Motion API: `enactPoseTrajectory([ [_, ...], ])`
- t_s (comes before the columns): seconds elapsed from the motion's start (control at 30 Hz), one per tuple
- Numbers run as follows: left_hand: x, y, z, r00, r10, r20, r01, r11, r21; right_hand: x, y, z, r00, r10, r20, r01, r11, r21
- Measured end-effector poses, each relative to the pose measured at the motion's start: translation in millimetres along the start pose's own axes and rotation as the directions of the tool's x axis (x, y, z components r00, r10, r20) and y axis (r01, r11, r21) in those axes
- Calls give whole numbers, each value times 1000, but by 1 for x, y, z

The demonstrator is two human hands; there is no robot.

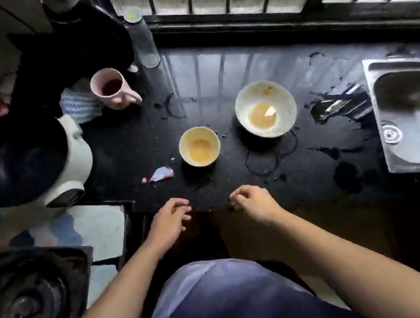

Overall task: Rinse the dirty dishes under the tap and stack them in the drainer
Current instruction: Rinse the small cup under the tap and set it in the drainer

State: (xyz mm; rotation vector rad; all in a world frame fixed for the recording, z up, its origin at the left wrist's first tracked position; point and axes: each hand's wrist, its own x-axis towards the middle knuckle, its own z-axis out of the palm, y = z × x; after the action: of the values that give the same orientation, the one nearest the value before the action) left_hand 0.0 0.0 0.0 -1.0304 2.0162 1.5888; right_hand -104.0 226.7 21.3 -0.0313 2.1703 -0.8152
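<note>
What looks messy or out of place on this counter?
Water is pooled on the black counter around the utensils beside the sink, with ring marks near the large bowl. A torn wrapper scrap lies left of the small bowl.

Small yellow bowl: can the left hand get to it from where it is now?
Probably yes. The left hand is empty at the counter's near edge, and the small yellow bowl stands just beyond it on bare black counter. Only a torn wrapper scrap lies off to the left, not between them.
</note>
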Motion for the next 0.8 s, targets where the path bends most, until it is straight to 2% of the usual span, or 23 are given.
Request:
enactPoseTrajectory([
  [0.07,33,36,-9,999,22,-42,-25,998,-59,33,-37,-12,997,31,-70,-22,992,125],
  [0.13,59,70,-17,997,43,-59,-47,997,-54,62,-73,-27,995,49,-90,-35,988,151],
  [0.23,91,100,-23,999,43,9,-43,999,-18,97,-106,-39,999,51,2,-51,999,10],
  [0.33,105,110,-24,996,42,75,-48,995,90,110,-114,-43,998,44,50,-35,985,-167],
  [0.4,111,113,-21,996,22,89,-32,992,121,108,-112,-45,998,43,36,-36,984,-173],
  [0.6,112,137,4,976,105,192,-136,978,157,65,-82,-78,990,114,-86,-111,993,47],
  [0.67,106,151,25,947,99,307,-162,968,190,42,-63,-93,979,154,-131,-140,984,112],
  [0.8,79,172,93,845,15,535,-163,960,229,-9,-10,-114,936,257,-242,-195,948,252],
])
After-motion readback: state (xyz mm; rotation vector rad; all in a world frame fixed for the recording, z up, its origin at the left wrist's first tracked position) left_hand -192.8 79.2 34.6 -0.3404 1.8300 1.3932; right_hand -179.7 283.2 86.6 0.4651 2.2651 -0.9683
